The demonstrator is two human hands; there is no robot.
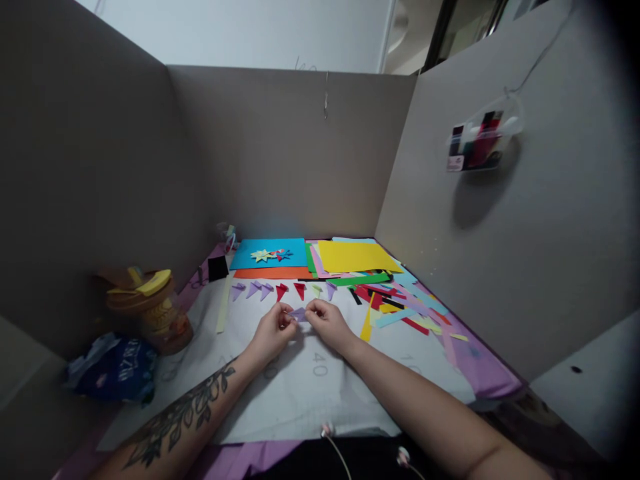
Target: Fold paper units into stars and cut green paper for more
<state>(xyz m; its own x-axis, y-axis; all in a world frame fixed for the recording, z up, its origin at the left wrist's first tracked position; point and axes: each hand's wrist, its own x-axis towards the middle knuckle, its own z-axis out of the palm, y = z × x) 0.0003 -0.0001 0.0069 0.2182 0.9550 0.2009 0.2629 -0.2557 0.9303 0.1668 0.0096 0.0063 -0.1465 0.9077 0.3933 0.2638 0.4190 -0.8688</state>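
Note:
Between my two hands is a small piece of purple paper [299,314], pinched at both ends above the white sheet [295,407]. My left hand [274,331] closes thumb and fingers on its left side. On its right side, my right hand [327,323] grips it the same way. Just beyond my hands runs a row of small folded paper pieces: several purple ones [253,289], red ones [299,291] and a pale green one [317,291]. The fingertips partly hide the held piece.
Loose coloured strips [390,303] lie to the right. Behind are yellow sheets [355,257] and a blue sheet [245,255] bearing folded paper stars [263,255]. At left stand a brown-yellow container [163,307] and a blue packet [120,370]. Grey panels [295,153] enclose the table.

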